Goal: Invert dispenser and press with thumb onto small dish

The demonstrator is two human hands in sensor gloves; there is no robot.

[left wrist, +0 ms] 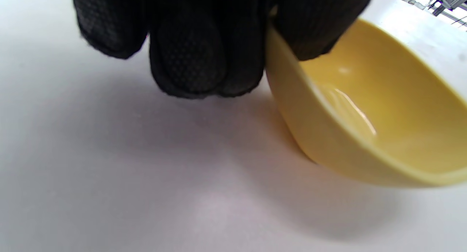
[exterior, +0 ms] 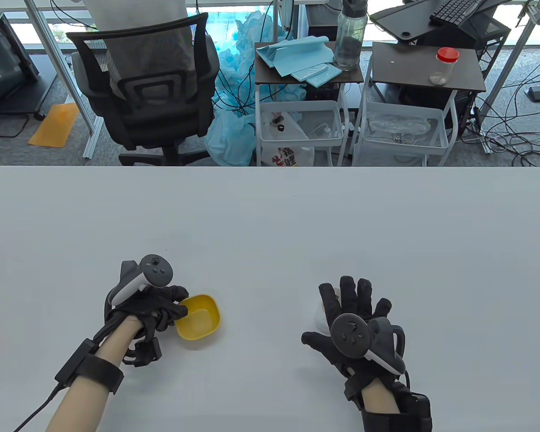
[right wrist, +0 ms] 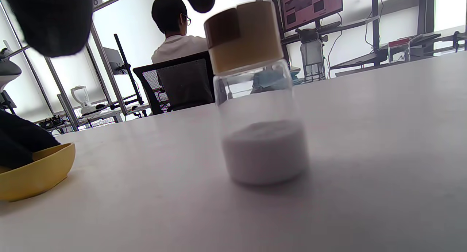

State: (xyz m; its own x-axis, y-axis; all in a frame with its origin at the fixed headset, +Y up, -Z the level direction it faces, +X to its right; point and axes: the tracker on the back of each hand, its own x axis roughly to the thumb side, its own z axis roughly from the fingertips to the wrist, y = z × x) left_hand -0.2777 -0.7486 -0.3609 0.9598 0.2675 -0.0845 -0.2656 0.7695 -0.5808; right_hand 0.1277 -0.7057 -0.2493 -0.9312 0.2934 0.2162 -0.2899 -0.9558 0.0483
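White table (exterior: 270,216): left hand (exterior: 148,306) pinches yellow dish (exterior: 200,320) rim; right hand (exterior: 355,315) spread, apparently empty, above upright dispenser (right wrist: 255,95); risk: knocking it over, spilling powder

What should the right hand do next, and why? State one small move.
Probably lower the right hand and close its grip around the dispenser. The dispenser stands upright on the table, not yet held, with the fingers spread above it, while the left hand already holds the rim of the yellow dish.
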